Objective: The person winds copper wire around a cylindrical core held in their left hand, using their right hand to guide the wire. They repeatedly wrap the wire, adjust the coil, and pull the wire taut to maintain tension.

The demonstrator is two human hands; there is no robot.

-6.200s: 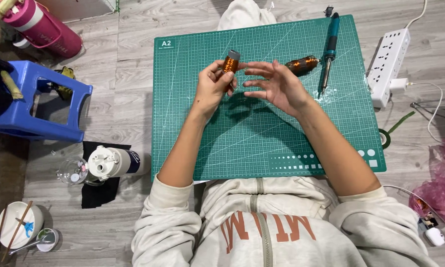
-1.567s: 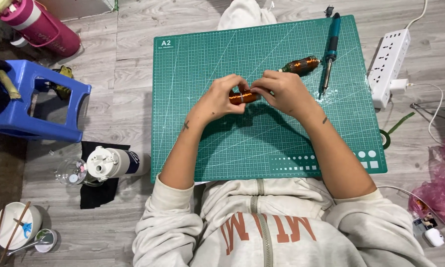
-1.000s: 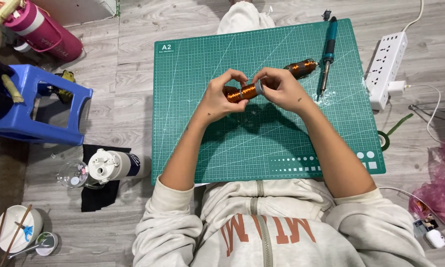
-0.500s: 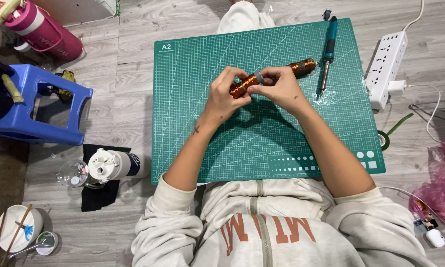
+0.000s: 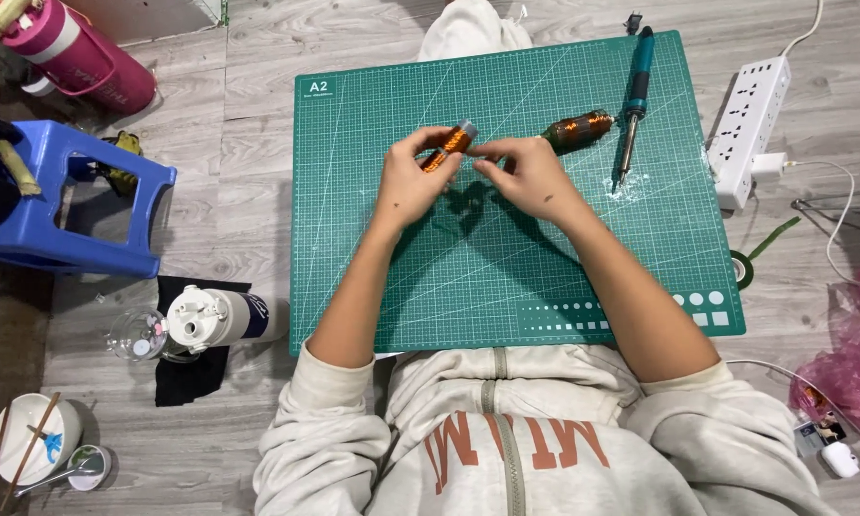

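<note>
Copper wire spool (image 5: 446, 148) sits pinched in the left hand (image 5: 413, 182) above the green cutting mat (image 5: 373, 268); the right hand (image 5: 526, 177) pinches something too thin to see beside it

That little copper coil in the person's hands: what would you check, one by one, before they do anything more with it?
1. Copper coil held: ok, the left hand grips it above the green mat.
2. Right hand placed: ok, its fingertips reach toward the coil's end.
3. Fine wire between the hands: cannot tell, too thin to see.
4. Soldering iron out of the way: ok, lying on the mat beyond the right hand.
5. Second coil: ok, resting beside the iron.
6. Iron hot or cold: cannot tell.
</note>
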